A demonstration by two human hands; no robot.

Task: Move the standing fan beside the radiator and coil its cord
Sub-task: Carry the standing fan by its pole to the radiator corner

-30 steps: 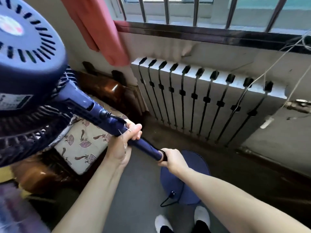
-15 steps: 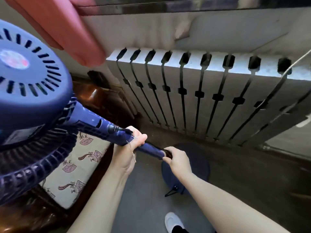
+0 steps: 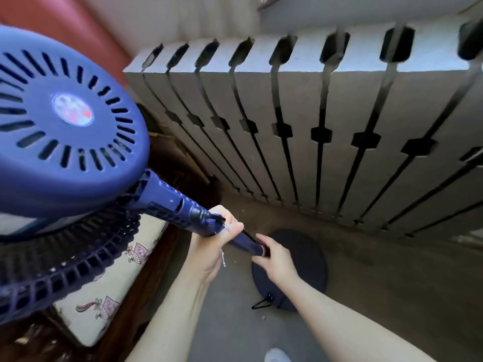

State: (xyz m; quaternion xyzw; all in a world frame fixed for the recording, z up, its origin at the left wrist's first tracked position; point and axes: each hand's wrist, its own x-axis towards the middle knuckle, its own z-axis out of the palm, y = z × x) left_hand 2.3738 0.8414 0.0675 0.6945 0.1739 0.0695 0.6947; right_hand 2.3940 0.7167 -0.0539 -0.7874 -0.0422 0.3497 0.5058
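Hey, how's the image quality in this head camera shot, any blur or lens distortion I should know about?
In the head view, wide-angle distortion bows the radiator slots outward and swells the fan motor housing; motion blur smears the radiator's upper right slots and the red curtain; the left hand and right hand on the fan pole stay fairly sharp; lighting is soft, with no strong glare.

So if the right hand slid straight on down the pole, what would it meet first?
Most likely the fan's round base on the floor. The right hand grips the pole's lower part, and the base lies just below it; the pole between them is hidden.
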